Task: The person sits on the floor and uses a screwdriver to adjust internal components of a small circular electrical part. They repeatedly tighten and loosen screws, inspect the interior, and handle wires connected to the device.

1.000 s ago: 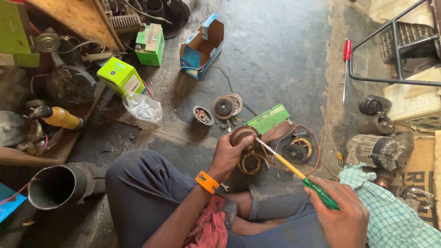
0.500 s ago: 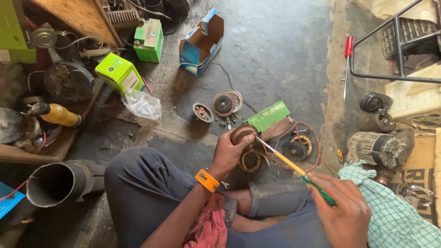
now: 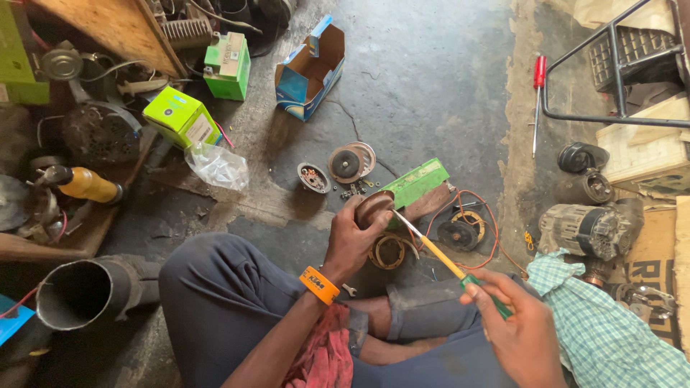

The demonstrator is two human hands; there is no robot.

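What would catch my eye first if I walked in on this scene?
Probably the hands at bottom centre: the left hand holds a round brown metal part, while the right hand pokes a yellow-and-green screwdriver into it. Next, the bright green boxes at upper left and the red-handled screwdriver lying on the floor at upper right.

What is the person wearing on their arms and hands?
Both hands are bare, with no gloves. The left hand has a bright orange wristband with dark markings around the wrist, and that forearm is uncovered. By the right hand lies green-and-white checked cloth; whether it is a sleeve cannot be told. No rings or watch show.
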